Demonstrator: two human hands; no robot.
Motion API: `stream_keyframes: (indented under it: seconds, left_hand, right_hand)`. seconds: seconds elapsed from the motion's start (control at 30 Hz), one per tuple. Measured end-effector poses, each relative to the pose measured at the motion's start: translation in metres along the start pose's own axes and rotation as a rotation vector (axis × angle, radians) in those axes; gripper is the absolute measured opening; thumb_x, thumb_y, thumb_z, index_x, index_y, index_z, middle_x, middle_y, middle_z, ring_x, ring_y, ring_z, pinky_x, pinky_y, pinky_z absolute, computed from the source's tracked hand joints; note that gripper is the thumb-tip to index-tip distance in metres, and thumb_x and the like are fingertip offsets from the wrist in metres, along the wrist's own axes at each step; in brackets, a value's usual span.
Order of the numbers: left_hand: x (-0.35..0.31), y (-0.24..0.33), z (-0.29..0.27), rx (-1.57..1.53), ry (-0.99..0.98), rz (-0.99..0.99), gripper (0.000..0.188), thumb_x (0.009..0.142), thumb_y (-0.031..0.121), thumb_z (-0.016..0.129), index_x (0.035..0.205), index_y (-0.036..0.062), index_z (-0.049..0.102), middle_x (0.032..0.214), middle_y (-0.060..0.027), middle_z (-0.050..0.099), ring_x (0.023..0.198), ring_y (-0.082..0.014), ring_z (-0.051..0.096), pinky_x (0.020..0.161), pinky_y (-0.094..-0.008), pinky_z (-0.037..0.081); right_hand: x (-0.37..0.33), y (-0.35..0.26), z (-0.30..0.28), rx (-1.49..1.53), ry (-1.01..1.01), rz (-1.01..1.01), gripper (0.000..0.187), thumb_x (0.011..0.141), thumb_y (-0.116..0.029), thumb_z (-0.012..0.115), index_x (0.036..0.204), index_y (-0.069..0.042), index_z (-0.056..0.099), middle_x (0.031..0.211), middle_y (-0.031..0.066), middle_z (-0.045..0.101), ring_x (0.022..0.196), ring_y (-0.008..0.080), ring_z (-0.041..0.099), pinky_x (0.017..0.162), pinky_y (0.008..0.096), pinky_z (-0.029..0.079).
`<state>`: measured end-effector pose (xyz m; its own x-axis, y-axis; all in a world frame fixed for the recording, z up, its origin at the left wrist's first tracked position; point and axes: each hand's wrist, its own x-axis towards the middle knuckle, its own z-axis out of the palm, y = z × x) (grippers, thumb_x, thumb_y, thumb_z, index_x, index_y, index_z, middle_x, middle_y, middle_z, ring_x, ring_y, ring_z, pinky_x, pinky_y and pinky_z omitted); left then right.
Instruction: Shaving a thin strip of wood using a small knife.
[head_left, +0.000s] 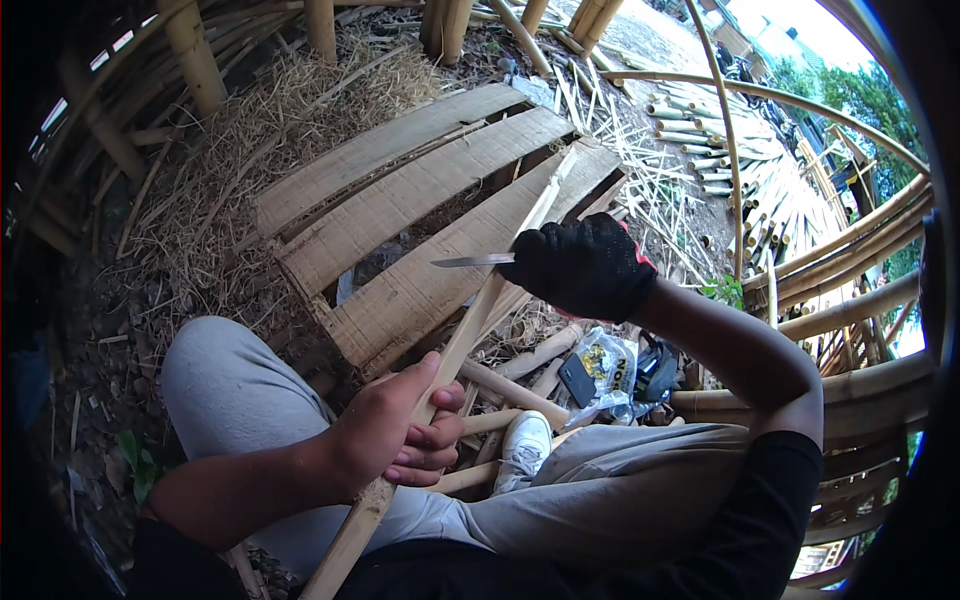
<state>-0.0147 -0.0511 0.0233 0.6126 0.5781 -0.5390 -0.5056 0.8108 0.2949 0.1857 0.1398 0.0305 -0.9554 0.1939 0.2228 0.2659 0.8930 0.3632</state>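
A long split bamboo strip (463, 345) runs slantwise from my lap up over a slatted wooden pallet (400, 275). Bare fingers of my left hand (405, 425) are wrapped round its lower part, near a node. My right hand (580, 265), in a black glove with a red edge, is closed round a knife whose handle is hidden in the fist. The knife's blade (470, 261) points left and lies across the strip, close above the pallet. The strip's far end rests over the pallet's right side.
Dry shavings (260, 130) heap behind and left of the pallet. Cut bamboo poles (700, 140) lie stacked at the far right. A clear plastic bag (605, 370) and a dark phone-like object (577, 380) sit beside my white shoe (524, 447). Bamboo rails (850, 310) curve along the right.
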Motion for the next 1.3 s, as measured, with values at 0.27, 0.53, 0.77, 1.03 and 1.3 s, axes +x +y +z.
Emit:
stream_keyframes:
  seconds: [0.27, 0.53, 0.77, 1.03, 1.3]
  left_hand:
    - [0.005, -0.003, 0.002, 0.018, -0.052, -0.008, 0.038, 0.1, 0.05, 0.025, 0.081, 0.0183, 0.035, 0.053, 0.0072, 0.024, 0.041, -0.0043, 0.021, 0.034, -0.0177, 0.021]
    - [0.0, 0.001, 0.003, 0.029, -0.005, -0.009, 0.039, 0.1, 0.051, 0.024, 0.081, 0.0187, 0.035, 0.053, 0.007, 0.024, 0.042, -0.0044, 0.02, 0.034, -0.018, 0.021]
    - [0.004, -0.002, 0.004, 0.05, -0.023, -0.019, 0.039, 0.1, 0.051, 0.024, 0.082, 0.0188, 0.035, 0.054, 0.0071, 0.024, 0.042, -0.0043, 0.02, 0.034, -0.0179, 0.022]
    - [-0.003, 0.0, -0.002, 0.02, -0.002, -0.001, 0.039, 0.1, 0.051, 0.023, 0.081, 0.0185, 0.034, 0.053, 0.0069, 0.024, 0.042, -0.0043, 0.02, 0.034, -0.0181, 0.022]
    - [-0.009, 0.009, -0.004, -0.007, 0.036, 0.029, 0.041, 0.1, 0.052, 0.025, 0.079, 0.0187, 0.036, 0.053, 0.0071, 0.025, 0.041, -0.0039, 0.021, 0.033, -0.0177, 0.022]
  right_hand:
    - [-0.113, 0.23, 0.082, -0.453, -0.714, 0.738, 0.02, 0.085, -0.02, 0.054, 0.096, -0.01, 0.068, 0.085, 0.0132, 0.069, 0.078, 0.0308, 0.069, 0.065, 0.0424, 0.054]
    - [-0.045, 0.145, 0.066, -0.199, 0.013, 0.159, 0.003, 0.087, -0.013, 0.052, 0.088, -0.011, 0.054, 0.071, 0.0077, 0.058, 0.062, 0.0252, 0.062, 0.052, 0.0384, 0.048]
    - [-0.069, 0.218, 0.107, -0.386, -0.628, 0.779, 0.018, 0.08, -0.018, 0.059, 0.083, -0.009, 0.075, 0.091, 0.0129, 0.071, 0.077, 0.0286, 0.07, 0.063, 0.0402, 0.054]
    - [-0.029, 0.164, 0.075, -0.287, -0.146, 0.478, 0.022, 0.093, -0.029, 0.048, 0.087, -0.01, 0.058, 0.075, 0.0093, 0.065, 0.063, 0.0273, 0.066, 0.053, 0.0418, 0.051]
    - [-0.045, 0.154, 0.089, -0.54, 0.129, 0.233, 0.036, 0.089, -0.017, 0.051, 0.124, -0.009, 0.054, 0.07, 0.0041, 0.054, 0.052, 0.0201, 0.058, 0.04, 0.035, 0.043]
